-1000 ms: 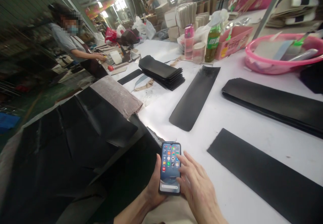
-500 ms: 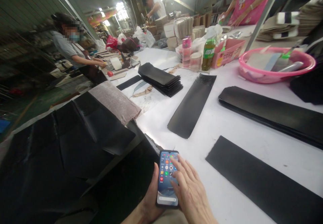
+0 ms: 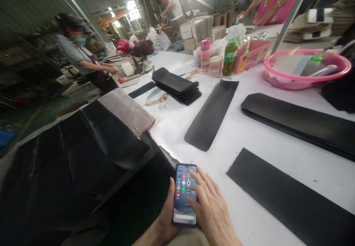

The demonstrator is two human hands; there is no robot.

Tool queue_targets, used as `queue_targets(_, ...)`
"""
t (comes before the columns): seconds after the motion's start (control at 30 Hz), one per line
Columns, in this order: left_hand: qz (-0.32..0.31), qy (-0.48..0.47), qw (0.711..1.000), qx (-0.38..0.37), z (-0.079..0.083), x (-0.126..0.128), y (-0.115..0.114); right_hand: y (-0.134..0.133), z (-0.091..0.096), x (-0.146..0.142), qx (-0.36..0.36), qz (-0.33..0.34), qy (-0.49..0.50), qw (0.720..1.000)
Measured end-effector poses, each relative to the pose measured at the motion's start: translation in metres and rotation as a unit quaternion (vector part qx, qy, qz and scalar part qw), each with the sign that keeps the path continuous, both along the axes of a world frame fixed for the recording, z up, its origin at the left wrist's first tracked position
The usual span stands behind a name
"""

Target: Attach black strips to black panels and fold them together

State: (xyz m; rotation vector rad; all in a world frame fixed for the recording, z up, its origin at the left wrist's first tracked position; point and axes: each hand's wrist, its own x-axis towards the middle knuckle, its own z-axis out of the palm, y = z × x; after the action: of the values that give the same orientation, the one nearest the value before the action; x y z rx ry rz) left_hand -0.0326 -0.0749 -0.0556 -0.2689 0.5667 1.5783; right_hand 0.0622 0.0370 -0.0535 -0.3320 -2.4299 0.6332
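My left hand (image 3: 165, 216) is wrapped round a smartphone (image 3: 183, 198) at the bottom middle, its lit screen showing rows of app icons. My right hand (image 3: 209, 211) hovers over the right side of the screen with fingers spread, a fingertip touching the display. The phone sits just in front of the white table's near edge (image 3: 249, 224). A long black strip (image 3: 288, 198) lies on the table right of my right hand.
More black strips (image 3: 212, 115) (image 3: 299, 122) and a stack of black sheets (image 3: 177, 85) lie on the table. A pink basin (image 3: 305, 72), bottles (image 3: 229, 54) and a cup stand at the back. Black folded material (image 3: 83, 150) fills the left. Other people work at the far tables.
My right hand moved from beside the phone onto its screen. The phone and left hand sank slightly lower in view.
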Motion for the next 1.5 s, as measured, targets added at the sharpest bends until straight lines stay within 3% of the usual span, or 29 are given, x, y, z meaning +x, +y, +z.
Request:
queue_targets(0.23, -0.01, 0.036, 0.999, -0.01, -0.003, 0.004, 0.002, 0.0, -0.009, 0.016, -0.091, -0.053, 0.007, 0.994)
queue_targets(0.53, -0.023, 0.085, 0.996, -0.03, -0.007, 0.003, 0.001, -0.005, -0.023, 0.025, -0.207, -0.139, 0.026, 0.968)
queue_targets(0.73, -0.021, 0.095, 0.995, -0.03, -0.008, 0.002, -0.001, -0.004, -0.023, 0.024, -0.29, -0.136, 0.009, 0.947)
queue_targets(1.0, -0.029, 0.097, 0.995, -0.017, -0.01, 0.001, -0.001, -0.002, -0.026, 0.023, -0.256, -0.124, -0.029, 0.958)
queue_targets(1.5, -0.02, 0.111, 0.993, -0.039, -0.012, 0.003, -0.001, 0.001, -0.028, 0.02, -0.241, -0.108, 0.009, 0.964)
